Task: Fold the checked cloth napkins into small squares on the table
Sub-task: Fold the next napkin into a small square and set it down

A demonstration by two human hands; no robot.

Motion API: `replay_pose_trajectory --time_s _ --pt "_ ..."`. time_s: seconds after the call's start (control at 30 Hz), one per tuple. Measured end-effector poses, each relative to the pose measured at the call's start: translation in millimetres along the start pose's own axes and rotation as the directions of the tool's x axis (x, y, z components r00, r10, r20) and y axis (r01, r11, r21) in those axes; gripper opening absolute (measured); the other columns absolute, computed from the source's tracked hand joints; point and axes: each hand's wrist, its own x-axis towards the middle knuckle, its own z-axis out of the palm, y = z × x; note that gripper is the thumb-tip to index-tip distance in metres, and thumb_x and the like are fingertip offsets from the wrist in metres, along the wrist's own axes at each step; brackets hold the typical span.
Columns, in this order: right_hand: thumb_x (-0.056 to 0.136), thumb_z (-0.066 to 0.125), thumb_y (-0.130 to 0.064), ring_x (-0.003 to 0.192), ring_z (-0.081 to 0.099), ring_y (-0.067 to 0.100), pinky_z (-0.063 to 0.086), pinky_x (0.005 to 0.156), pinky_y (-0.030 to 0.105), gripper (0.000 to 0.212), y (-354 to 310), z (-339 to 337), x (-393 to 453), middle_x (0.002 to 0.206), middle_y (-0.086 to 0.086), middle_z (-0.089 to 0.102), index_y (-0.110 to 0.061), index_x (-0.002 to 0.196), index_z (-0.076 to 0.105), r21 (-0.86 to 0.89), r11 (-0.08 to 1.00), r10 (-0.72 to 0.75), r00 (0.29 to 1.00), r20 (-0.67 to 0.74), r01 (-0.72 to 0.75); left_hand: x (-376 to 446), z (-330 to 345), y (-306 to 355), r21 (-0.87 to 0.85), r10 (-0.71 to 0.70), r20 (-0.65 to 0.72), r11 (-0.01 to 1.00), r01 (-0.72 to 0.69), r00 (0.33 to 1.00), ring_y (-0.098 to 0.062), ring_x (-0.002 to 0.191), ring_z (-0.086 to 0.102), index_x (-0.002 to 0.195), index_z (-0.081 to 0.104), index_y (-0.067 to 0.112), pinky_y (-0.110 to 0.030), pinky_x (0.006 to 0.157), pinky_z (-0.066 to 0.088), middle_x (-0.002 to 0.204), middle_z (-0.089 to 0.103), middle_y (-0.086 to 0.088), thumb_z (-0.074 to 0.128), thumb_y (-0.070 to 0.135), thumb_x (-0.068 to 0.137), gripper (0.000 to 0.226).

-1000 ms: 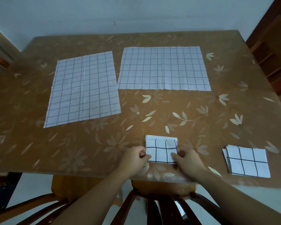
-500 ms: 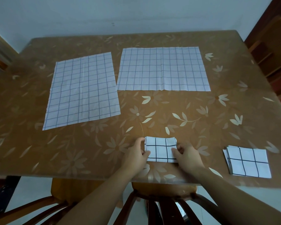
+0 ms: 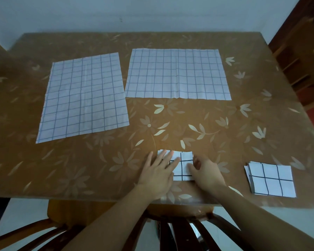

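The left hand [image 3: 157,173] lies flat with its fingers straight and spread, pressing down on the left part of the folded checked napkin [image 3: 184,164] at the near edge of the table [image 3: 188,120]; it clasps nothing. The right hand [image 3: 206,173] meets the same napkin from its right side, fingers bent, the thumb lying on the top layer and the fingertips at the right edge, so it appears to pinch that edge, though the underside of the cloth is hidden. Counted, there are four lots of checked cloth: two unfolded napkins lying flat and open, and two folded ones. The left unfolded napkin [image 3: 83,98] lies beyond and to the left of the folded checked napkin, slightly askew; the right unfolded napkin [image 3: 178,73] lies straight beyond it, nearly touching its neighbour at one corner. The finished folded stack [image 3: 271,180] sits to the right of the folded checked napkin, well apart, near the table's near edge; how many layers or pieces it holds cannot be told. A wooden chair [image 3: 179,229] stands below the near edge
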Motion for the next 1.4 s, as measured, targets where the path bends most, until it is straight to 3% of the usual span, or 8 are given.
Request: replay_pose_trajectory --time_s 0.1,0.23,0.37,0.73,0.87,1.03,1.3,1.4 --pt "0.089 0.053 -0.036 0.062 0.055 0.016 0.038 0.047 0.026 0.008 1 2 -8 0.077 -0.01 0.055 -0.028 0.091 0.051 -0.337 0.898 -0.37 0.9 -0.231 0.283 -1 4 -6 0.015 0.012 0.019 1.0 -0.012 1.0 -0.013 0.147 -0.015 0.152 0.002 0.038 -0.052 0.117 -0.008 0.162 -0.005 0.009 0.016 0.044 0.1 0.054" --pt "0.068 0.072 -0.024 0.058 0.059 0.019 0.044 0.053 0.025 0.013 -12 30 -18 0.067 -0.002 0.06 -0.016 0.077 0.067 -0.539 0.615 -0.712 0.699 -0.066 0.575 4 4 -13 0.006 0.047 0.082 0.999 -0.047 0.996 -0.011 0.145 -0.024 0.151 -0.008 0.037 -0.052 0.116 -0.014 0.161 -0.014 0.012 0.009 0.047 0.098 0.057" --pt "0.056 0.08 -0.016 0.055 0.058 0.021 0.047 0.054 0.028 0.02 -10 35 -15 0.061 0.0 0.058 -0.016 0.065 0.062 -0.506 0.648 -0.648 0.761 0.026 0.569 9 1 -22 0.027 0.074 0.127 0.997 -0.078 0.989 -0.01 0.142 -0.03 0.15 -0.014 0.036 -0.05 0.114 -0.019 0.158 -0.023 0.013 0.011 0.052 0.1 0.058" --pt "0.078 0.06 -0.03 0.076 0.058 0.019 0.035 0.069 0.029 0.011 24 8 -17 0.077 -0.005 0.059 -0.022 0.071 0.057 -0.452 0.827 -0.372 0.928 0.008 0.335 8 -4 -51 0.089 0.082 0.144 0.991 -0.096 0.986 -0.016 0.145 -0.025 0.15 -0.016 0.034 -0.05 0.113 -0.019 0.159 -0.022 0.01 0.013 0.066 0.094 0.07" --pt "0.083 0.06 -0.04 0.073 0.062 0.019 0.044 0.061 0.029 0.013 12 9 -18 0.077 -0.008 0.063 -0.03 0.088 0.053 -0.123 0.992 -0.051 0.994 -0.093 0.039 8 -7 -47 0.103 0.09 0.145 0.989 -0.105 0.985 -0.016 0.145 -0.023 0.151 -0.015 0.03 -0.05 0.115 -0.016 0.16 -0.02 0.007 0.015 0.062 0.097 0.069" --pt "0.078 0.071 -0.033 0.085 0.063 0.015 0.046 0.071 0.03 0.023 -8 4 -3 0.091 -0.005 0.068 -0.022 0.096 0.061 0.229 0.949 0.22 0.975 0.017 -0.218 4 -9 -42 0.084 0.081 0.13 0.992 -0.093 0.988 -0.015 0.146 -0.02 0.152 -0.011 0.028 -0.05 0.116 -0.011 0.161 -0.016 0.006 0.017 0.057 0.099 0.067" --pt "0.086 0.065 -0.022 0.076 0.069 0.014 0.057 0.074 0.035 0.008 -20 -6 -17 0.082 -0.002 0.073 -0.015 0.083 0.069 0.346 0.936 0.021 0.992 0.125 -0.063 2 -27 -27 -0.223 0.005 0.053 0.975 0.007 0.999 -0.006 0.145 -0.016 0.151 -0.008 0.038 -0.043 0.116 -0.006 0.162 -0.008 0.013 0.051 0.048 0.09 0.085" --pt "0.086 0.066 -0.017 0.073 0.066 0.016 0.054 0.073 0.033 0.007 -22 -30 -23 0.08 0.003 0.071 -0.01 0.085 0.067 0.334 0.937 -0.19 0.948 0.257 0.098 10 -54 -17 -0.621 -0.057 0.112 0.776 0.115 0.992 -0.009 0.143 0.018 0.146 0.017 0.048 -0.044 0.116 0.019 0.158 0.02 0.013 0.071 0.041 0.076 0.089"
